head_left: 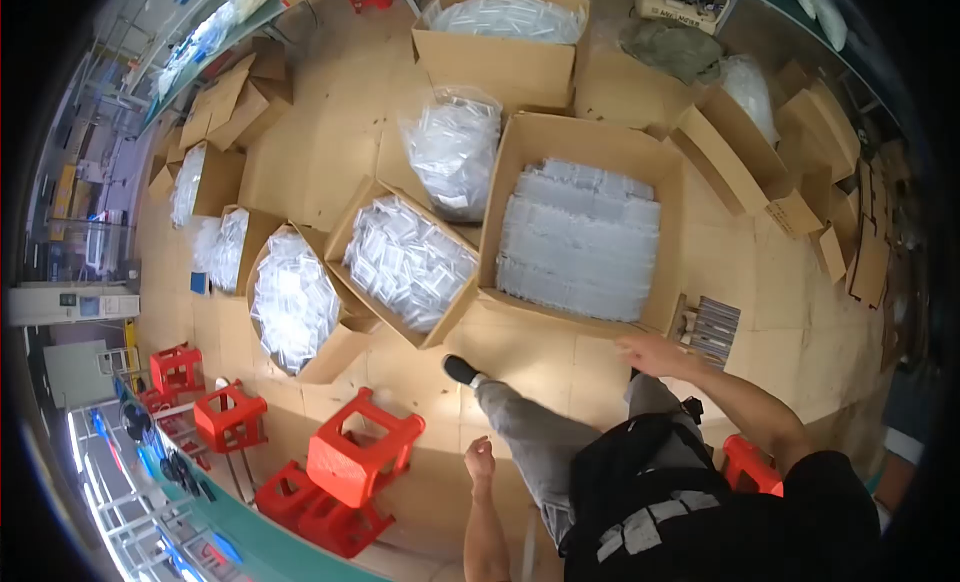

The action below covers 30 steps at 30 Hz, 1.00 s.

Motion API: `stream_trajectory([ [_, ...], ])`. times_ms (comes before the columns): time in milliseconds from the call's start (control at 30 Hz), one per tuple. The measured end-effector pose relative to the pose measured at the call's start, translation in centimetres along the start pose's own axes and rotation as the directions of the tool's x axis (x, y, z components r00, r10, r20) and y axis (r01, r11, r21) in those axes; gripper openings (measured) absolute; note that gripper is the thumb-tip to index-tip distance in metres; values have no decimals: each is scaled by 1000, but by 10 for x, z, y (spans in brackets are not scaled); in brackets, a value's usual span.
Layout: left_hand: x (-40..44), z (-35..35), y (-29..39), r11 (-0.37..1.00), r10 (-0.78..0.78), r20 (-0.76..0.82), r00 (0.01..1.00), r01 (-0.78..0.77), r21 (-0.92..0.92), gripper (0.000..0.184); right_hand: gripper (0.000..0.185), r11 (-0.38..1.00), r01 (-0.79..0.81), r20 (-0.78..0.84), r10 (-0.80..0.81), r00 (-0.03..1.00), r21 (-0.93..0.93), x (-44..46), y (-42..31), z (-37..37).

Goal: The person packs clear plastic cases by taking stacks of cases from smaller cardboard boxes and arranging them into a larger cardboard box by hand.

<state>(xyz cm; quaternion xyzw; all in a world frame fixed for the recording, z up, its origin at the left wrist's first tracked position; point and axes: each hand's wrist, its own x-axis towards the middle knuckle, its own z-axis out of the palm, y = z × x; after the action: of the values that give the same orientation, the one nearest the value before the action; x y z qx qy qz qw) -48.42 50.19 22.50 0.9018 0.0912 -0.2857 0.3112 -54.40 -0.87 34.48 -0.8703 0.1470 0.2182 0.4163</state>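
Right hand [654, 356] near lower edge of large carton [664, 240] | left hand [480, 458] well apart, low | both grips: cannot tell | stacked translucent pieces [578, 244] inside large carton | dark shoe [460, 370] on floor [420, 377]

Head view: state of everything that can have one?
Large square brown cardboard box: open, filled in neat rows.
Smaller brown cardboard box beside it: open, filled loosely.
Brown cardboard box at top: open, filled.
Clear plastic bag: full.
Largest-looking red plastic stool: unoccupied.
Left hand: empty, fingers loosely curled.
Right hand: grip unclear.
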Motion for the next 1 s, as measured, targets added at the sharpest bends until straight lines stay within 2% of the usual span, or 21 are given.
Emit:
stream_trajectory([
  [100,101,-33,16,894,92,90,992,-42,-446,27,51,998,67,113,-67,991,5,107,-94,61],
  [133,133,-48,29,884,94,123,988,-26,-468,29,56,993,106,144,-111,983,42,151,-128,83],
  [200,210,-72,31,845,151,192,970,-25,-535,30,61,971,219,22,-223,975,99,257,-165,157],
  [233,260,-78,27,869,250,192,949,-133,-476,30,65,933,282,-63,-275,959,224,313,-183,180],
  [267,292,-90,13,886,310,214,926,-200,-417,29,71,957,187,-120,-164,979,222,384,-182,230],
  [300,316,-101,15,817,200,248,948,-22,-576,26,75,980,-16,-8,18,1000,196,438,-196,238],
  [333,340,-110,15,797,88,250,964,82,-598,25,79,980,-77,-107,98,989,181,495,-187,267],
  [367,363,-117,9,780,57,249,967,113,-616,28,95,964,-232,-197,254,947,127,551,-166,303],
  [433,395,-131,2,770,84,271,959,111,-629,28,114,817,-574,-340,557,758,58,623,-145,343],
  [467,407,-136,-5,761,70,275,959,127,-636,28,117,757,-637,-302,647,700,146,644,-140,357],
  [500,414,-143,2,785,47,295,954,148,-602,27,120,687,-689,-257,726,638,228,651,-144,367],
  [533,422,-144,-7,799,48,324,945,158,-580,27,120,663,-716,-242,747,619,219,645,-147,372],
  [567,430,-142,-12,807,53,344,938,163,-568,27,118,716,-668,-252,698,671,202,638,-151,366],
  [600,436,-138,-26,834,76,351,933,133,-535,34,116,773,-607,-267,634,726,186,635,-154,357],
  [633,439,-133,-26,833,81,363,928,136,-535,34,116,766,-615,-273,642,717,186,633,-155,350],
  [733,443,-137,-12,830,83,409,909,164,-534,28,104,798,-583,-201,602,772,154,616,-169,325],
  [800,446,-137,13,847,26,454,891,221,-483,31,90,791,-534,-121,587,801,300,601,-184,298],
  [833,449,-136,27,856,53,457,888,196,-479,31,78,813,-493,-197,562,804,309,597,-185,299],
  [900,453,-137,55,812,-61,478,876,322,-486,37,76,795,-446,-209,559,802,412,579,-189,291],
  [933,453,-139,72,829,-74,479,874,321,-457,42,73,771,-403,-197,550,812,492,571,-192,285],
  [1000,453,-141,105,820,-41,503,863,317,-477,44,63,745,-310,-272,546,793,590,555,-202,279],
])
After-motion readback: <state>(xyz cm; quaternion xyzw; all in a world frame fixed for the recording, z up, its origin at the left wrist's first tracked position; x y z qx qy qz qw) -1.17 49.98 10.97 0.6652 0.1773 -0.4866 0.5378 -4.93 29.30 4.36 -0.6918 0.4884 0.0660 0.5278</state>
